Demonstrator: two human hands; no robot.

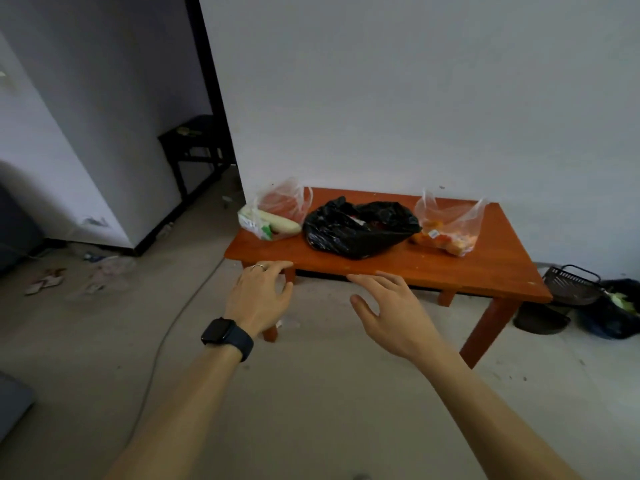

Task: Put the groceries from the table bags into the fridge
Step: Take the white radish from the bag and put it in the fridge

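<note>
A: So, biggest first: the desk (398, 268) is low, red-brown and pushed against the wall. It carries three bags, and no hand is on any of them.

B: Layout?

A: The black bag (360, 230) sits in the middle with its mouth slumped open. The contents are too dark to name. The left clear bag (280, 213) is at the far-left corner, with a pale long vegetable and a green-white pack poking out of it. The right clear bag (450, 226) holds orange pieces, probably fruit, but the view is soft there.

B: Hands?

A: Both hang short of the near edge and hold nothing. The left hand (259, 292) is by the front-left corner, fingers loosely curled. The right hand (391, 306) has its fingers spread, nearly straight, and is lined up on the black bag.

B: Fridge?

A: I can't pick it out in this view.

B: Failure modes?

A: All three bags are open at the top. Lifting the black bag by one side would tip it and let the contents roll out. The left clear bag is close to the edge with items sticking out, so a nudge could drop them on the floor. The plastic is thin, so a one-handle lift could tear it. There is also a cable (180, 306) across the floor on the left, which is a trip risk when carrying a load.
</note>
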